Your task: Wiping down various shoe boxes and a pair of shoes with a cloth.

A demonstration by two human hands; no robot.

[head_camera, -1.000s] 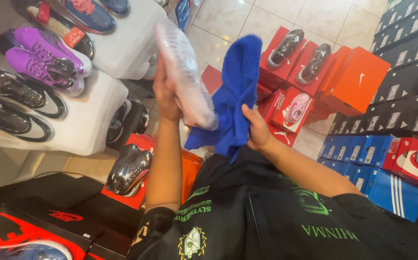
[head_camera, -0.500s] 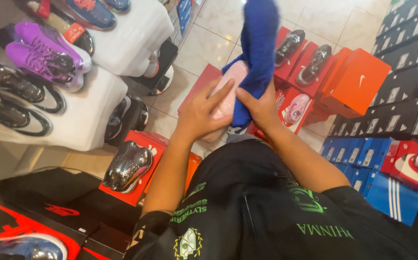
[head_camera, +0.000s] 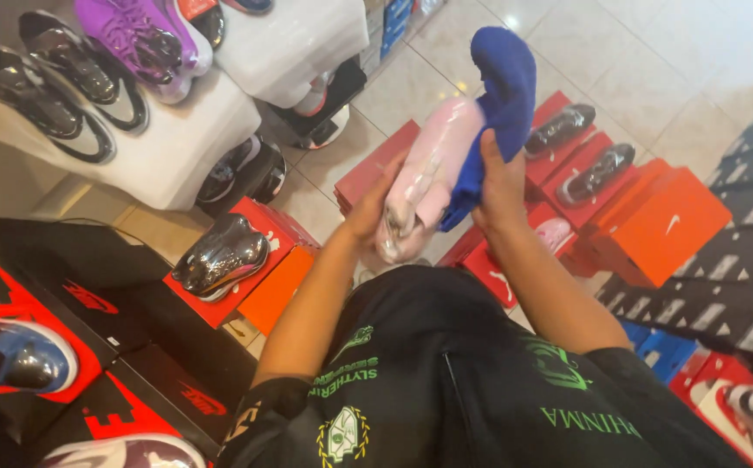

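Observation:
A pale pink glossy shoe is held upright in front of me over the floor. My left hand grips its lower part from the left. My right hand is closed on a blue cloth, which drapes up over the hand and presses against the right side of the shoe. Both forearms reach out from my black top with green print.
White display blocks at upper left carry purple and black shoes. A chrome shoe rests on a red box. Red and orange shoe boxes with shoes on them stand on the tiled floor. Black and blue boxes stack at right.
The shoe was raised high a second ago and has come down in front of me. My left hand shifted to its lower part, and the blue cloth now lies against its side.

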